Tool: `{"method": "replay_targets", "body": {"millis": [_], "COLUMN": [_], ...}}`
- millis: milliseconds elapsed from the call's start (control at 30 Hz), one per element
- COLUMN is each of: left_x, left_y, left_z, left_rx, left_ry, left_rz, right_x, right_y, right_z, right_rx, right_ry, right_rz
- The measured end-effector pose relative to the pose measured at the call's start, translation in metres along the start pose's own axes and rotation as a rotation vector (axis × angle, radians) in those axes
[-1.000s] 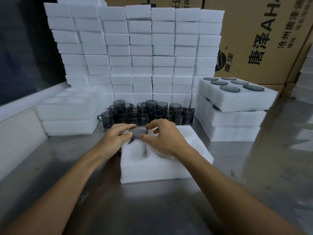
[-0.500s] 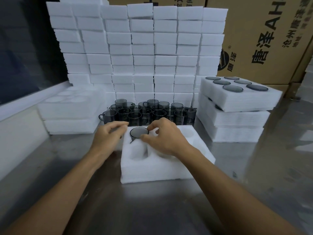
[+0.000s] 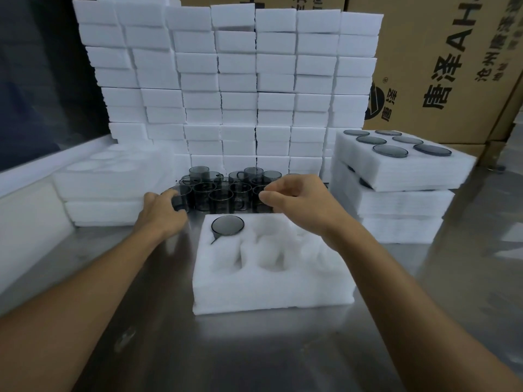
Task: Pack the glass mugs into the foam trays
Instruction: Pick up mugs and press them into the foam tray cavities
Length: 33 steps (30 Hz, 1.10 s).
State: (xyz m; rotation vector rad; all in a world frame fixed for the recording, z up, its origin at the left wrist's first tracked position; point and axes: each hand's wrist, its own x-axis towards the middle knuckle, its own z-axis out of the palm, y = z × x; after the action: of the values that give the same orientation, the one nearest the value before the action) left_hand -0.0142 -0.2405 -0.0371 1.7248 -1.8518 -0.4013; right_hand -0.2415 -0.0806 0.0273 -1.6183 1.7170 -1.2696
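From the head camera, a white six-pocket foam tray (image 3: 271, 281) lies on the grey brushed-metal table (image 3: 254, 349) straight in front of the person; one smoky grey glass mug (image 3: 227, 225) sits in its far-left pocket, sunk so that only a flat grey disc shows level with the foam, its handle lying in the slot that runs toward the near left; the other pockets show only foam. Just behind the tray stands a cluster of loose smoky grey glass mugs (image 3: 223, 189), upright and packed close together on the table. The left hand (image 3: 161, 213) reaches to the left end of that cluster, its fingers curled round the nearest mug (image 3: 181, 198), gripping it by the side; the right hand (image 3: 297, 202) is above the right end of the cluster, thumb and forefinger drawn close together with the other fingers curled, and whether it pinches a mug rim or holds nothing I cannot tell. To the right, a stack of filled white foam trays (image 3: 396, 193) rises from the table, the top one showing six grey mug discs; to the left, a lower stack of empty white foam trays (image 3: 107, 190) rests against a pale ledge. Behind everything stands a wall of stacked white foam blocks (image 3: 240, 86); behind that, brown cardboard cartons with black printed characters (image 3: 441, 66).
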Motion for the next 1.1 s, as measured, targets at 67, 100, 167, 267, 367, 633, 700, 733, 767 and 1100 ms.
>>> {"method": "replay_targets", "body": {"millis": [67,100,167,267,367,633,700,733,767,1100], "left_x": [0.006,0.007,0.008,0.004,-0.004,-0.04,-0.048,-0.053,-0.057,-0.094], "left_y": [0.0,0.0,0.0,0.0,0.002,0.026,0.032,0.035,0.039,0.078], "left_z": [-0.001,-0.001,0.0,0.004,0.005,-0.015,-0.025,-0.031,-0.038,-0.086], "left_rx": [0.007,0.001,-0.019,-0.035,-0.053,-0.175,-0.228,-0.253,-0.272,-0.338], "left_ry": [0.01,0.027,0.064,0.121,0.194,0.348,0.294,0.249,0.197,-0.176], "left_rz": [0.004,0.004,-0.006,-0.026,-0.027,0.118,0.208,0.265,0.332,0.733], "right_x": [0.0,0.001,0.001,0.001,0.002,0.001,0.0,0.0,-0.001,-0.015], "right_y": [0.001,0.001,0.002,0.002,0.002,0.001,0.0,-0.001,-0.002,-0.023], "right_z": [-0.002,-0.002,-0.003,-0.004,-0.004,-0.001,-0.001,-0.001,-0.002,-0.02], "right_rx": [-0.002,0.0,0.004,0.016,0.024,0.014,0.022,0.024,0.02,-0.148], "right_ry": [0.008,0.013,0.018,0.02,0.023,0.006,0.012,0.02,0.028,-0.166], "right_rz": [0.003,0.001,-0.003,-0.006,-0.012,-0.034,-0.045,-0.053,-0.064,-0.277]}}
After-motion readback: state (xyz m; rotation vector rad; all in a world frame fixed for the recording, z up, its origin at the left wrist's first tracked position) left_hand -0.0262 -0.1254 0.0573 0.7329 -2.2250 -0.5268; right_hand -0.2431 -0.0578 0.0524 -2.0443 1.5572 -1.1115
